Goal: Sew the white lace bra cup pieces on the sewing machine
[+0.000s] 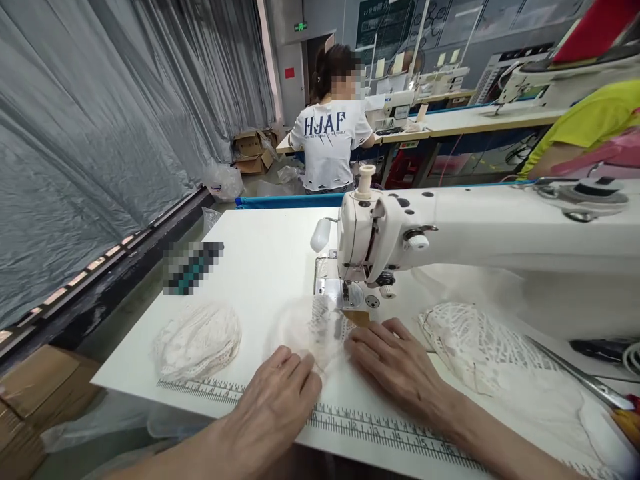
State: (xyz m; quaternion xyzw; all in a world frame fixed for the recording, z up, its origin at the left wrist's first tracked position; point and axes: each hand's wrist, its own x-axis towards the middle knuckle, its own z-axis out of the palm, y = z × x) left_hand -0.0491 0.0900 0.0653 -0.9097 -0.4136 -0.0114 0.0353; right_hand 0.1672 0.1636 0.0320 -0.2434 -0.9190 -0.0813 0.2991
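Note:
A piece of sheer white lace fabric [300,327] lies on the sewing machine's bed, its patterned edge reaching toward the presser foot [346,291]. My left hand [283,393] is closed, with curled fingers on the near edge of this fabric. To its right, my right hand [395,360] rests over the fabric's right side, fingers stretched forward and somewhat bent, the thumb hidden. A small brown piece [358,318] shows just beyond those fingertips. The white sewing machine [430,220] stands directly ahead of both hands.
Round lace pieces [200,340] are stacked at the left. More lace [480,347] lies at the right, with scissors [580,373] beside it. A printed ruler [370,427] runs along the front edge. Cardboard boxes [45,393] stand at lower left. One person [327,140] sits ahead, another [590,127] at right.

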